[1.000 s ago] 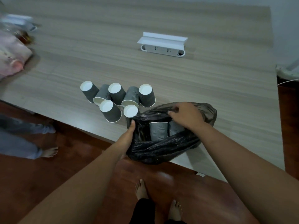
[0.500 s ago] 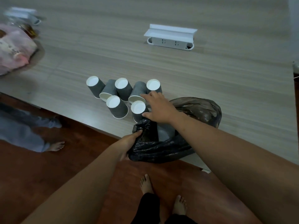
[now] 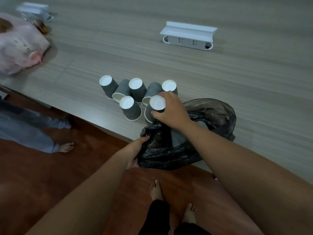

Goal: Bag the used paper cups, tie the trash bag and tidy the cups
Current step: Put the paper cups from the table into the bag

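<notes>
Wood-grain counter [image 3: 237, 78]: right hand [image 3: 171, 111] grip closes around nearest paper cup [image 3: 155, 107]; left hand [image 3: 135, 153] grip pinches black trash bag [image 3: 169, 153] rim, keeping its mouth open.

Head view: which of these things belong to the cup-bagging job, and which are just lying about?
Job: grey ribbed paper cups, black plastic trash bag, left hand holding its rim, right hand on a cup.
Lying about: white socket box, pink bundle.

Your right hand [image 3: 171, 110], having left the rim of the crumpled black plastic trash bag [image 3: 210, 116], is now gripping the nearest upside-down grey ribbed paper cup [image 3: 156, 107] and tilting it.
</notes>
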The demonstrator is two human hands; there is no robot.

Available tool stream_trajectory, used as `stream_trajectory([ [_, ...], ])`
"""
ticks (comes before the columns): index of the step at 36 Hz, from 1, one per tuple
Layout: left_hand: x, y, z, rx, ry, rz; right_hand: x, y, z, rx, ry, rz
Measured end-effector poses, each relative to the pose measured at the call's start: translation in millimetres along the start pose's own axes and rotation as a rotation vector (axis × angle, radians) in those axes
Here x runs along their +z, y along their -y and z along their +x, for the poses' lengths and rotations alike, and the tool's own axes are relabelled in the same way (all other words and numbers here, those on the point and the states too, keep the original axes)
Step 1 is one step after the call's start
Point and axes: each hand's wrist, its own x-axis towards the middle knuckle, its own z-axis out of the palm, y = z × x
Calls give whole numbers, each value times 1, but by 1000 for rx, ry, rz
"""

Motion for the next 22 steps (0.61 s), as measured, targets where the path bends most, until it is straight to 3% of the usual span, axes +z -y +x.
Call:
stream_trajectory([
  [4,1,-4,0,47,-91,-7,-23,-4,-22,74,-203,219],
  [8,0,-13,1,127,-174,-54,-35,-6,-51,96,-108,286],
  [13,8,-22,-6,181,-132,-21,-33,-6,-79,-33,-138,294],
  [18,8,-22,-12,218,-128,-1,-14,-15,-75,98,167,-27],
  [22,11,-18,-17,249,-123,-47,-11,-14,-58,27,234,-257],
])
